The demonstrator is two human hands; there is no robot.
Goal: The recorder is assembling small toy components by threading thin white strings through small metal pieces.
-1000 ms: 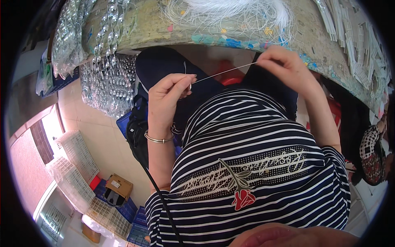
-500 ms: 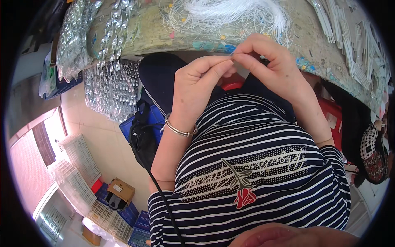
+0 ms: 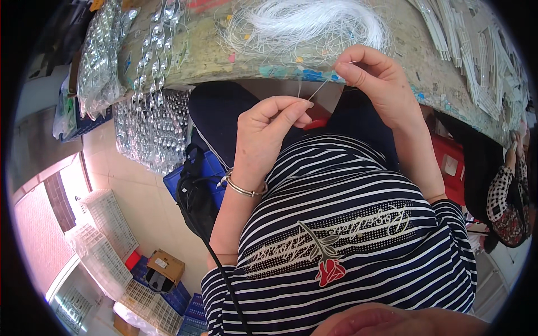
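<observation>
My left hand (image 3: 262,131), a metal bangle (image 3: 245,190) on its wrist, pinches a thin, straight, needle-like piece (image 3: 319,91) between thumb and forefinger. A pale strand (image 3: 299,88) rises beside it from the same fingertips. Further right and higher, my right hand (image 3: 378,84) is closed in a pinch near the table's edge. What its fingertips hold is too fine to make out. Beyond both hands, a bundle of white thread (image 3: 314,22) lies loosely spread on the worn table (image 3: 218,59).
Strings of shiny silver twisted pieces (image 3: 159,45) hang over the table's left edge, beside clear plastic bags (image 3: 101,73). Thin white strips (image 3: 471,61) lie at the right. On the floor stand a blue crate (image 3: 210,173), white baskets (image 3: 106,252) and a cardboard box (image 3: 167,266). Another person's sleeve (image 3: 499,193) shows far right.
The hands, together at the fingertips before, are now apart. My right hand has moved up and right, and my left hand slightly down. The thin piece now shows above the left fingertips.
</observation>
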